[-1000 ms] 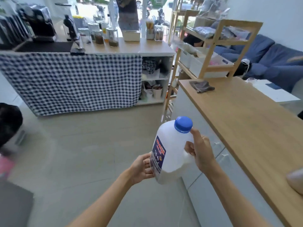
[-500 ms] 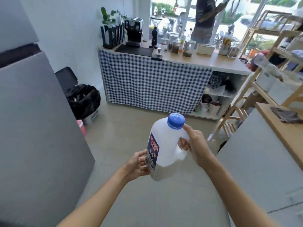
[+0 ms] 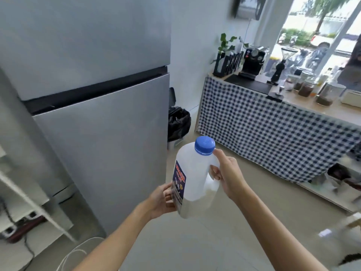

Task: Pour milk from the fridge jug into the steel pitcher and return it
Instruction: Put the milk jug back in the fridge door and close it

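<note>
Head camera view, looking down past two bare forearms at a translucent white plastic milk jug (image 3: 195, 178) held upright in mid-air above a pale tiled floor (image 3: 195, 247). A blue screw cap (image 3: 204, 145) is on the jug's neck, and a dark blue label with red lettering faces left. Milk shows only in the lower part of the jug. The right hand (image 3: 227, 177) is wrapped around the jug's moulded handle, fingers curled through it and thumb reaching up beside the cap. The left hand (image 3: 163, 199) cups the jug's lower left side against the label, fingers pressed to the plastic.

Just left of the jug stands a tall grey two-door fridge (image 3: 101, 124), both doors closed, with a dark gap between the upper and lower door. A black bag (image 3: 178, 122) sits on the floor behind the fridge's right edge. To the right, well apart from the jug, a counter draped in a blue-and-white checked cloth (image 3: 273, 132) carries a black coffee machine (image 3: 253, 61), a potted plant (image 3: 225, 44) and several glass jars (image 3: 305, 89). Bright windows lie beyond the counter, blurred.
</note>
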Action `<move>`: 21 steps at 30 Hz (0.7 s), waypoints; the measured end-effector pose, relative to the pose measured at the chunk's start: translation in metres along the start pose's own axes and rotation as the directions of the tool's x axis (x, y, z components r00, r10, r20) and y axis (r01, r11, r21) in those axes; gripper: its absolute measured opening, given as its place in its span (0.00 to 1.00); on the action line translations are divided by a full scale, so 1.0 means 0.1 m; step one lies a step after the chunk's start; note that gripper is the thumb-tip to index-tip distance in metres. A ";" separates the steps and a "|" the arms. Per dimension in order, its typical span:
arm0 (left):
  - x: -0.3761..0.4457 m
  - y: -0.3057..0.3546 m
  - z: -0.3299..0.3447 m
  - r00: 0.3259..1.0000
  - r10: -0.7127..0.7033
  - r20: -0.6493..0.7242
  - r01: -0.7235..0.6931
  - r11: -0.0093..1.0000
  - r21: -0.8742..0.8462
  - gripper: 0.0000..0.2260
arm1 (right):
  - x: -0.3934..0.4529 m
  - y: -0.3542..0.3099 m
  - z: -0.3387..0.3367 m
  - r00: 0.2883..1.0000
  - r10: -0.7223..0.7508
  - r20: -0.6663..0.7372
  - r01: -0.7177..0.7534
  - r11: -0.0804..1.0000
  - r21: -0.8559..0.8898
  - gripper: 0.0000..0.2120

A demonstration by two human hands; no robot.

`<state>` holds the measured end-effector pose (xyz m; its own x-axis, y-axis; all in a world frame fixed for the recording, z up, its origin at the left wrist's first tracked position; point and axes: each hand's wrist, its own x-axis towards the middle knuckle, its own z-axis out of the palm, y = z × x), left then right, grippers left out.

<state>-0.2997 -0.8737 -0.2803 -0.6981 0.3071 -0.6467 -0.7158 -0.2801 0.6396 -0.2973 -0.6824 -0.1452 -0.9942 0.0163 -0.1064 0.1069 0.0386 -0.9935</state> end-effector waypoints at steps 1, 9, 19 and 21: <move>-0.06 0.02 -0.09 1.000 0.019 -0.016 -0.019 0.999 -0.026 0.16 | 0.04 -0.02 0.11 1.000 0.007 0.028 -0.007 1.000 -0.005 0.16; -0.57 0.11 -0.72 0.966 0.156 -0.206 -0.183 0.976 -0.121 0.11 | 0.24 -0.16 0.83 0.969 0.055 0.241 -0.048 0.998 -0.036 0.16; -1.37 1.54 -1.23 0.432 0.811 -0.395 -0.145 0.495 0.857 0.19 | 0.29 -0.10 1.20 0.943 0.094 0.318 -0.082 0.995 -0.051 0.15; -1.44 1.77 -1.31 0.337 0.895 -0.291 -0.028 0.319 0.947 0.21 | 0.32 -0.07 1.19 0.945 0.107 0.311 -0.090 0.994 -0.066 0.15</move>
<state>-0.3279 -1.0863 -0.1287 -0.8806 -0.4123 0.2335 -0.1944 0.7639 0.6154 -0.3310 -0.8012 -0.1464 -0.9314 -0.2909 -0.2188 0.1970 0.1026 -0.9750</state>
